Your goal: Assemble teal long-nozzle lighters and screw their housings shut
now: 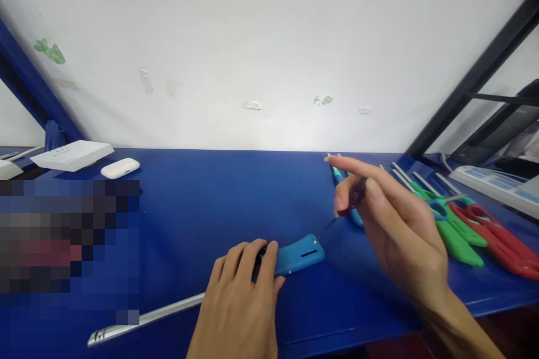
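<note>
My left hand [242,286] presses down on one end of a blue plastic scissor handle [300,255] that lies on the blue table [202,207]. A long metal blade [147,318] runs out from under that hand toward the lower left. My right hand [391,219] pinches a small screwdriver with a dark red handle [352,199]. The screwdriver's thin tip touches the right end of the blue handle.
Green scissors [452,230] and red scissors [501,241] lie at the right, blue-handled ones [342,179] behind my right hand. A white earbud case [120,168] and a white box [71,155] sit at the back left. A blurred patch covers the left.
</note>
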`<state>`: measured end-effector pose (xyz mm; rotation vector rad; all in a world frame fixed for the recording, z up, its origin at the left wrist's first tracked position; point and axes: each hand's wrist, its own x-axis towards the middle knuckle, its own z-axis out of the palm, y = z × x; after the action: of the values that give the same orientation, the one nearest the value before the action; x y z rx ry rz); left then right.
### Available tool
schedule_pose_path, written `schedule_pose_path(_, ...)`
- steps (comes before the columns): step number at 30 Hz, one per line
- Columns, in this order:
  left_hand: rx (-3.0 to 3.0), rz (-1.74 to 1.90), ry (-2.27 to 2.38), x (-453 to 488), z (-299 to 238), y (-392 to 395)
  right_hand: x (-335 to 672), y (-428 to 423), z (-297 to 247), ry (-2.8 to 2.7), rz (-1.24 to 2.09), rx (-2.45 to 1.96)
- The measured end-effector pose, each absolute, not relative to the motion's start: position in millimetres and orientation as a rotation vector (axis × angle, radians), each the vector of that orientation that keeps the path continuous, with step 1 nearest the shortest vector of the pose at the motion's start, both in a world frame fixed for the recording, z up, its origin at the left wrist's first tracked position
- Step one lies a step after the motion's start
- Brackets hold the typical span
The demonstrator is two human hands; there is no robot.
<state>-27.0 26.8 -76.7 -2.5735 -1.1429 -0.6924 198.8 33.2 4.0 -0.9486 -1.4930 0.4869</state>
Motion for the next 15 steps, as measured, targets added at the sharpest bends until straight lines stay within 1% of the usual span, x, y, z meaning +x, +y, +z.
schedule_pose_path(6, -2.566, -0.708, -1.133, -25.8, -76.2, 25.6, 198.7, 31.1, 4.0, -1.515, 0.284, -1.035)
schedule_pose_path(15, -2.571, -0.698, -1.124, -23.8, -75.2, 26.1, 192.8, 30.0, 2.3, -1.574, 0.184, -1.096)
